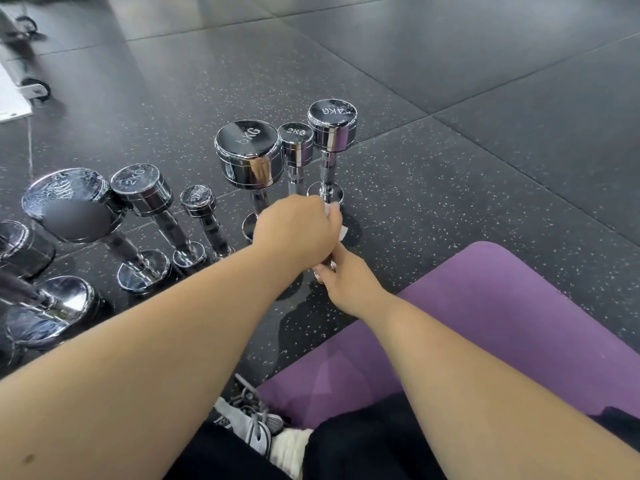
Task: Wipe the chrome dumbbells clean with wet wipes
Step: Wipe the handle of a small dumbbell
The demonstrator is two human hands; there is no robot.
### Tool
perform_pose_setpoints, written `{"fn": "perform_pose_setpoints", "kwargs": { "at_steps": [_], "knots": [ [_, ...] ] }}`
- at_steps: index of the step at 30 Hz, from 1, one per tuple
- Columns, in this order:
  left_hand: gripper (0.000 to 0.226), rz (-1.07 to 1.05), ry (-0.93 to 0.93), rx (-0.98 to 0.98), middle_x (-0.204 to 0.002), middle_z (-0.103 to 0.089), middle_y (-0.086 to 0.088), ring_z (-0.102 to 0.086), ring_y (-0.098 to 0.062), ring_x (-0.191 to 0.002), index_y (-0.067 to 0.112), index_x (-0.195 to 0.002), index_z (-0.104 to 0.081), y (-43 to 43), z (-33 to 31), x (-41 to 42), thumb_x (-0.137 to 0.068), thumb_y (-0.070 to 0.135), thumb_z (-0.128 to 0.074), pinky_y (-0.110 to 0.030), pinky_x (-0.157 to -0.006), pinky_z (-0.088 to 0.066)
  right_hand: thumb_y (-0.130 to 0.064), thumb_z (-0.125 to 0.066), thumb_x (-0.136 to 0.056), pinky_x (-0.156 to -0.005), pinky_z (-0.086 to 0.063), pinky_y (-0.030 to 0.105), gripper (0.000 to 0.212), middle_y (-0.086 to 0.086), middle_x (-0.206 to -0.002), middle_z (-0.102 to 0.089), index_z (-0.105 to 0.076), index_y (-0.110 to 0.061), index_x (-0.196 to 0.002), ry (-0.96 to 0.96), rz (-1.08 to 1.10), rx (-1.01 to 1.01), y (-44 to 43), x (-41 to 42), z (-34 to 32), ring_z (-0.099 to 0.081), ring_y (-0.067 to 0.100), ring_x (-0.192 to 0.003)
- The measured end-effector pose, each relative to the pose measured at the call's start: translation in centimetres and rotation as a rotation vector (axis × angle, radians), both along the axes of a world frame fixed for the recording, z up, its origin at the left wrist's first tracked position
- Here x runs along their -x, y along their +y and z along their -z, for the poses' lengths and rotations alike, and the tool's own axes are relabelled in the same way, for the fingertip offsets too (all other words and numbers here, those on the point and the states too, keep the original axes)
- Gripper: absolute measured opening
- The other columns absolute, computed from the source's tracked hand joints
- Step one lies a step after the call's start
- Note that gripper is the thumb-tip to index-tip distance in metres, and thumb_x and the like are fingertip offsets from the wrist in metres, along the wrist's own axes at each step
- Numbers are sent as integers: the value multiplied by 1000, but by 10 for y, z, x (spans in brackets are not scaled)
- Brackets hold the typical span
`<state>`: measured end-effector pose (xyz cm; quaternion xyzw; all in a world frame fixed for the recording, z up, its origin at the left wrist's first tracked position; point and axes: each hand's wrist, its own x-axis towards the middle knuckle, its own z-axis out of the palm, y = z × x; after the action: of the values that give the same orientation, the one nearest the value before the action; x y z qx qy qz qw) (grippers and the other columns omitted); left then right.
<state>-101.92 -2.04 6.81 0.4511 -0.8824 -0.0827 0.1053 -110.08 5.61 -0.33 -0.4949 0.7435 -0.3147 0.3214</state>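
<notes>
Several chrome dumbbells stand upright on the dark speckled floor. My left hand (298, 230) is closed over the top head of one dumbbell and presses a white wet wipe (338, 221) onto it; only the wipe's edges show past my fingers. Lower down, my right hand (346, 284) grips that dumbbell's knurled handle (327, 265). Its heads are hidden by my hands. Right behind it stand a 5 kg dumbbell (247, 154), a slim 2 kg dumbbell (296, 140) and a taller dumbbell (332, 123).
More chrome dumbbells stand at the left: a big one (65, 202), a 2 kg one (142, 188) and a small one (199, 200). A purple mat (485, 306) lies at the right. My grey shoe (252, 424) is at the bottom. A wheeled frame (34, 89) sits far left.
</notes>
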Motion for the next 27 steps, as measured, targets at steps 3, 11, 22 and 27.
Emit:
{"fn": "perform_pose_setpoints", "kwargs": {
  "at_steps": [3,11,22,27],
  "knots": [
    [32,-40,228,-181,-82,-53,-7,-50,-26,-82,5,-89,-51,3,7,0,-105,24,-29,-34,-68,-33,-22,-51,-100,-76,-41,29,19,-4,-95,-62,-50,-18,-119,-61,70,1,1,4,5,-57,19,-89],
    [24,179,431,-454,-78,-50,3,-45,-5,-67,18,-103,-42,20,15,16,-99,40,-49,-26,-56,-32,-5,-45,-95,-55,-34,12,23,-10,-78,-46,-47,-16,-116,58,90,-79,3,26,9,-46,9,-71],
    [49,142,335,-423,-99,-62,3,-59,-19,-88,18,-121,-48,4,27,13,-91,56,-53,-36,-72,-45,-20,-46,-100,-85,-50,37,36,2,-111,-65,-46,-19,-136,-37,72,-22,1,22,16,-60,21,-99],
    [26,-52,437,-251,-102,-53,-11,-49,-23,-95,10,-100,-53,3,40,-4,-104,27,-34,-32,-74,-35,-17,-52,-99,-74,-40,2,21,-21,-98,-60,-48,-34,-111,-208,94,-11,2,25,13,-55,-9,-88]
  ]
}}
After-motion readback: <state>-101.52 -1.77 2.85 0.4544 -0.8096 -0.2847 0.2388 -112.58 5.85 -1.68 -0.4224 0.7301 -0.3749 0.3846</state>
